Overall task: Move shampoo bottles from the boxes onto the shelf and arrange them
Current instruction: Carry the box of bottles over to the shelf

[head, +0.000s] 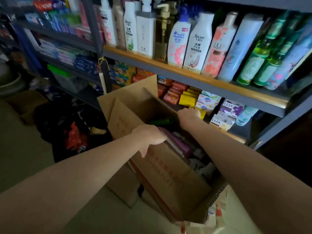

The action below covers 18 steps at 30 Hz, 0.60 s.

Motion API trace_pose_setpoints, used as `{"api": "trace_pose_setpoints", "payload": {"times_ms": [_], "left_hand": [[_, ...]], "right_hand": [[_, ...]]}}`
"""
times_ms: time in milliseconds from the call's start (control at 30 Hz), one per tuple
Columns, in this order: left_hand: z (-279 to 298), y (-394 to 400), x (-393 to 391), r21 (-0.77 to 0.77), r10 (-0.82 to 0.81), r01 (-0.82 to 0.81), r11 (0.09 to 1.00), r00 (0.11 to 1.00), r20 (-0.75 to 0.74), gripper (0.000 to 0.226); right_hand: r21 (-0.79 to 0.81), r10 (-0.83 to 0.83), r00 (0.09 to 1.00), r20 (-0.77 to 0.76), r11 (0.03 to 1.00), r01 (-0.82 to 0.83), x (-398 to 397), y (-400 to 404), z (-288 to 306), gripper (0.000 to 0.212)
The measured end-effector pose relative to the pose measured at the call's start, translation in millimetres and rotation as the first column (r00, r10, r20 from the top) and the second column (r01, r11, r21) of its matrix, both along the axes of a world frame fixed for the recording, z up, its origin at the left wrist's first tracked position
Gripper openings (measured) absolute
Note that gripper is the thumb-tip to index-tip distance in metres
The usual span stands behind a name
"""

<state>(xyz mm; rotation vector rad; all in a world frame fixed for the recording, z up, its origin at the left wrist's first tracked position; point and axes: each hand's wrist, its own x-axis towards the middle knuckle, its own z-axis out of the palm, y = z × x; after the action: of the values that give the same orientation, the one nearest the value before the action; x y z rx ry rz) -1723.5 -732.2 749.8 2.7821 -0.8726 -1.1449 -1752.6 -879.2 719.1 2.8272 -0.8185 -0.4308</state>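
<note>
An open cardboard box [168, 174] stands in front of the shelf unit, with dark, purple and green bottles lying inside it. My left hand [150, 135] grips the box's near left wall, fingers curled over the rim and thumb down the outside. My right hand [190, 114] holds the far right rim of the box, next to the lower shelf. The shampoo shelf [185, 71] above carries a row of upright bottles, among them a white and pink bottle [179, 41] and a pink Lux bottle [219, 46].
Soap boxes [184, 95] fill the lower shelf behind the box. More cardboard boxes [123, 188] sit beneath it on the floor. Dark bags [67, 125] lie on the floor to the left. Toothpaste packs [59, 19] fill the left-hand shelves.
</note>
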Motion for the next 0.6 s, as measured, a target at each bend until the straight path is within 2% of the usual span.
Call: {"api": "trace_pose_setpoints", "payload": {"times_ms": [33,67,100,133,167,233,300,367,467,533,600], "left_hand": [[1,-2,3,0.041,-0.192,0.187,0.981,0.957,0.217,0.041],[4,-4,6,0.062,-0.334,0.338,0.939,0.855,0.396,0.038],[8,-6,10,0.054,-0.401,0.437,0.898,0.761,0.510,0.033],[10,-8,18,0.017,-0.419,0.496,0.868,0.714,0.561,0.028],[12,-9,26,-0.016,-0.440,0.534,0.845,0.714,0.545,0.028],[9,-10,45,-0.038,-0.576,0.627,0.778,0.737,0.354,0.046],[4,-10,62,0.050,-0.758,0.762,0.645,0.631,0.165,0.070],[-2,-8,74,0.139,-0.859,0.848,0.511,0.507,0.070,0.071],[-8,-15,81,0.072,-0.928,0.928,0.365,0.356,0.112,0.042],[-7,-28,81,0.084,-0.948,0.956,0.281,0.263,0.181,0.047],[-4,-45,81,0.099,-0.949,0.962,0.254,0.228,0.218,0.055]], "right_hand": [[-0.006,-0.006,1.000,-0.009,1.000,0.006,0,0,1,0.034],[-0.014,-0.019,1.000,-0.011,1.000,0.019,0,-1,3,0.034],[-0.021,-0.043,0.999,-0.001,0.999,0.043,-1,-1,5,0.035],[-0.028,-0.084,0.996,0.022,0.996,0.084,-1,-2,8,0.036],[-0.026,-0.131,0.990,0.043,0.991,0.132,-2,-3,9,0.037],[-0.016,-0.209,0.975,0.078,0.977,0.210,-2,-1,7,0.040],[-0.008,-0.253,0.962,0.106,0.967,0.255,-1,3,4,0.042],[0.009,-0.276,0.953,0.124,0.961,0.277,2,2,2,0.046],[0.008,-0.285,0.948,0.140,0.958,0.287,3,-7,5,0.041],[-0.013,-0.266,0.956,0.125,0.963,0.270,4,-18,8,0.039],[-0.028,-0.253,0.963,0.096,0.966,0.257,6,-33,10,0.039]]}}
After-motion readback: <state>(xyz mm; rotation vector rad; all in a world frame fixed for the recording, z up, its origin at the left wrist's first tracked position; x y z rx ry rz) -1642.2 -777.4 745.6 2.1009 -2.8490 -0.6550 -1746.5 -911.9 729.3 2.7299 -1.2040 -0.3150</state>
